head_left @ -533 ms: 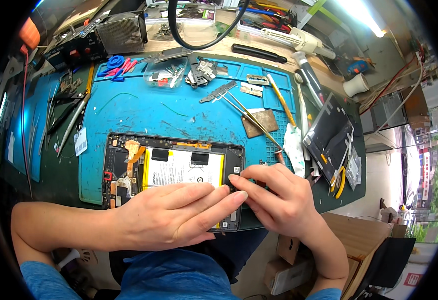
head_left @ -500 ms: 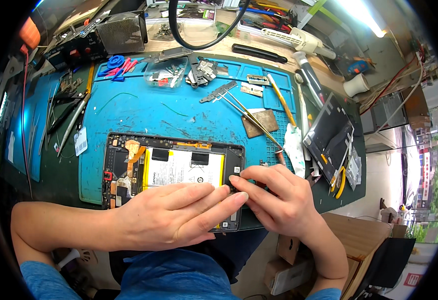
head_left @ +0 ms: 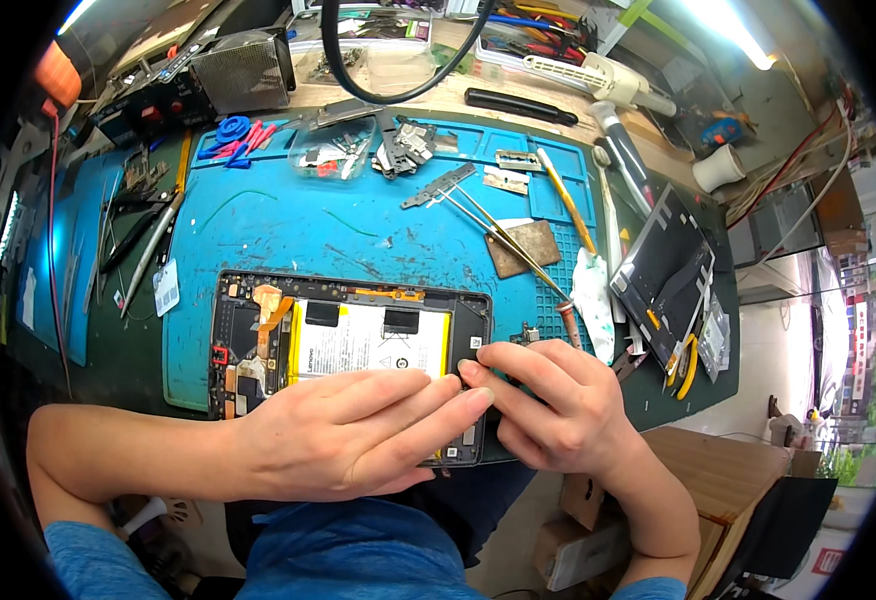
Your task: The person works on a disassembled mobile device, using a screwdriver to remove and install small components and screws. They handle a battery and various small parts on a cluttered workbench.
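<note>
An opened tablet (head_left: 471, 318) with its back off lies on the blue mat at the near edge. Inside it sits a white battery (head_left: 363, 348) with yellow edges, and an orange flex cable (head_left: 274, 313) runs at its left. My left hand (head_left: 348, 430) stretches flat over the battery's lower part, fingers extended and touching the tablet's right side. Beside those fingertips, my right hand (head_left: 563, 405) pinches thumb and forefinger at the tablet's right end; what they hold, if anything, is hidden. A small metal part (head_left: 526, 335) lies just beyond the right hand.
Tweezers (head_left: 508, 240) rest on a brown metal plate (head_left: 528, 250) on the blue mat (head_left: 288, 220). A dark panel (head_left: 663, 275) and yellow-handled pliers (head_left: 685, 362) lie to the right. A clear parts box (head_left: 330, 158) stands at the back. A black cable loop (head_left: 398, 98) hangs above.
The view has shifted slightly. Both hands keep nearly the same place on the tablet; the right hand's fingers have moved a little, uncovering more of the small metal part beyond them.
</note>
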Available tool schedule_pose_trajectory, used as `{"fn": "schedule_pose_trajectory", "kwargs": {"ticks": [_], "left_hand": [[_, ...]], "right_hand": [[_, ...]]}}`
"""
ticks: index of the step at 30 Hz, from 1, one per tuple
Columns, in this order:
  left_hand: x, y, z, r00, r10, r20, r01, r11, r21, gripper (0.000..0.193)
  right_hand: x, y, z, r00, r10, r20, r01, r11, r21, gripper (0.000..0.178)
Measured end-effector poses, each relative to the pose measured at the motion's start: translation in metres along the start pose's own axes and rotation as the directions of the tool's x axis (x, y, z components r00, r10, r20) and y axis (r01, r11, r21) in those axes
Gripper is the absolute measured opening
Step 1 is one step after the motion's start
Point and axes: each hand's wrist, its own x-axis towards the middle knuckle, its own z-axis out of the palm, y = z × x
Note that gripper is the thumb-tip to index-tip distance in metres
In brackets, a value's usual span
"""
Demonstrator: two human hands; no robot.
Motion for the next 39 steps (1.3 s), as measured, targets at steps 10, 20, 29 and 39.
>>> {"fn": "schedule_pose_trajectory", "kwargs": {"ticks": [10, 20, 29, 39], "left_hand": [[-0.001, 0.000, -0.004, 1.000, -0.001, 0.002, 0.002, 1.000, -0.016, 0.080], [-0.004, 0.002, 0.005, 0.999, 0.023, -0.043, -0.022, 0.999, 0.043, 0.070], [-0.003, 0.003, 0.007, 0.998, 0.026, -0.049, -0.023, 0.999, 0.047, 0.066], [-0.001, 0.001, -0.001, 0.999, 0.033, 0.016, -0.034, 0.998, 0.049, 0.086]], "right_hand": [[0.002, -0.005, -0.006, 0.997, 0.054, -0.047, -0.054, 0.999, 0.006, 0.050], [-0.033, -0.041, 0.009, 0.994, 0.081, -0.067, -0.091, 0.984, -0.153, 0.052], [-0.033, -0.038, 0.013, 0.993, 0.089, -0.076, -0.097, 0.990, -0.106, 0.052], [-0.033, -0.038, 0.013, 0.988, 0.121, -0.096, -0.127, 0.990, -0.065, 0.054]]}}
